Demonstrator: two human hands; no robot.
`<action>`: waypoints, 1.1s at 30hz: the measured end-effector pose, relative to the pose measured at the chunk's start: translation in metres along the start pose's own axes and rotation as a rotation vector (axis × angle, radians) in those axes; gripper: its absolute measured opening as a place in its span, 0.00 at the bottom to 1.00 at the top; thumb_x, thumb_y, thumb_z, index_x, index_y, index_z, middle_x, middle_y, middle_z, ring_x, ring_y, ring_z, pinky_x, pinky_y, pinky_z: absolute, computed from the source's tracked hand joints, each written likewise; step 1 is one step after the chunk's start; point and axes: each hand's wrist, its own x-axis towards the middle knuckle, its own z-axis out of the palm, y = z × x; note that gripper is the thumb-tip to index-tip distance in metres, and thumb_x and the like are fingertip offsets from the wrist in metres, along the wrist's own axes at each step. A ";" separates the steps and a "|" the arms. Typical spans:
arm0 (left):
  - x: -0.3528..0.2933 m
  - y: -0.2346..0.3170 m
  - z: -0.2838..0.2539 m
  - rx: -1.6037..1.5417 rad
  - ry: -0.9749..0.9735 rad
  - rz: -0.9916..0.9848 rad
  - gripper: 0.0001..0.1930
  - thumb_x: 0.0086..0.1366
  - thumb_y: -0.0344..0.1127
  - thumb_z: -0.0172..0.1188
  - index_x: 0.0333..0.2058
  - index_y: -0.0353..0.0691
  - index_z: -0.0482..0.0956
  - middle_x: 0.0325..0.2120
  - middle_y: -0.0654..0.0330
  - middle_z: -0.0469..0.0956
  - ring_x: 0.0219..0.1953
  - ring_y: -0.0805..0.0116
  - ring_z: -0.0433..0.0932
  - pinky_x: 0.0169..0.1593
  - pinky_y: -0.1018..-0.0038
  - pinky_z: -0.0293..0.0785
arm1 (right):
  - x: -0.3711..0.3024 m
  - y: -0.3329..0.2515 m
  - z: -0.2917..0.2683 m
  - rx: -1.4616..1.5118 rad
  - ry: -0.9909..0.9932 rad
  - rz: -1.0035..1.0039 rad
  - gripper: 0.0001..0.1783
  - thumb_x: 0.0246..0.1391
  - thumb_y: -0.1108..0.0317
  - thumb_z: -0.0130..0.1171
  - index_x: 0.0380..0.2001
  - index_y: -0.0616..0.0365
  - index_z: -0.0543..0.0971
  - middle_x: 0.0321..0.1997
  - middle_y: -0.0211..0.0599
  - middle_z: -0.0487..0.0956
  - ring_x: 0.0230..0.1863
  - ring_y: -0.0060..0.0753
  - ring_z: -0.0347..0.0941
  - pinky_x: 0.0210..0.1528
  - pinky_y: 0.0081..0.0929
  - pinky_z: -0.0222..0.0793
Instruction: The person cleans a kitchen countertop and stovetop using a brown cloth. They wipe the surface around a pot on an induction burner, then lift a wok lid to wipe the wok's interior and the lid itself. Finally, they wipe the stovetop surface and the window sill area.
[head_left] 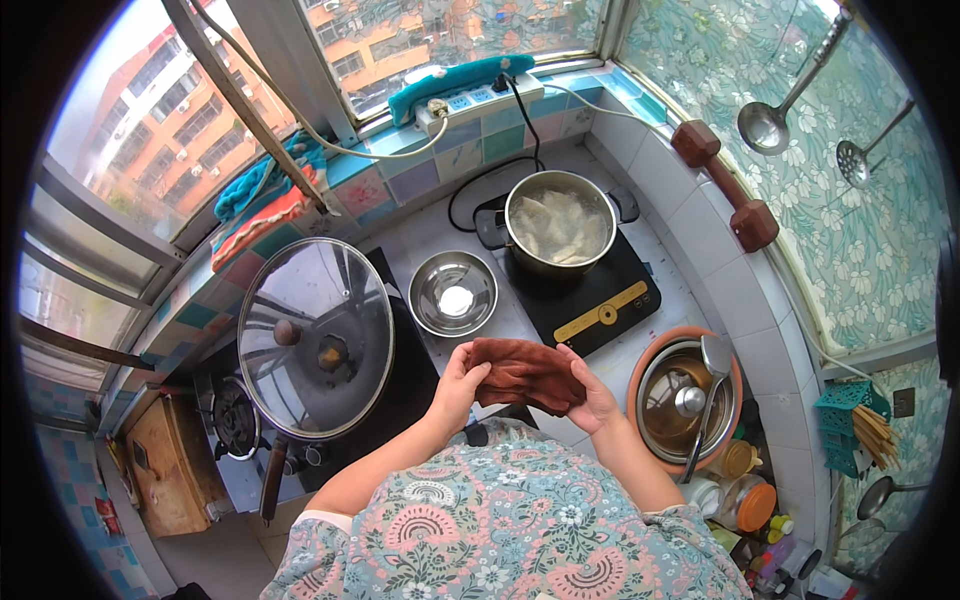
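Note:
A folded reddish-brown cloth (527,374) is stretched between my two hands, in front of my body at the counter's near edge. My left hand (461,381) grips its left end, thumb on top. My right hand (590,394) has hold of the right end, the fingers partly hidden by the fabric. Just beyond the cloth stands a shiny steel bowl (453,293) with nothing visible in it. Farther back on the right, a steel pot (562,262) with two dark handles holds pale pieces, perhaps dumplings, in cloudy liquid. It sits uncovered on a black induction cooker (598,307) with a gold control strip.
To the left, a frying pan with a glass lid (318,335) covers part of the gas stove (236,420). At right, a lidded pot (685,400) bears a ladle-like utensil (716,357). Jars (752,503) crowd the near right. Cords run behind the induction cooker.

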 end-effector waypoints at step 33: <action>-0.012 0.014 0.004 -0.021 -0.294 -0.267 0.31 0.67 0.46 0.53 0.65 0.48 0.53 0.62 0.57 0.58 0.63 0.58 0.61 0.64 0.54 0.60 | -0.012 -0.016 0.009 -0.200 0.046 -0.086 0.26 0.53 0.63 0.59 0.55 0.55 0.70 0.55 0.37 0.74 0.57 0.38 0.71 0.64 0.42 0.65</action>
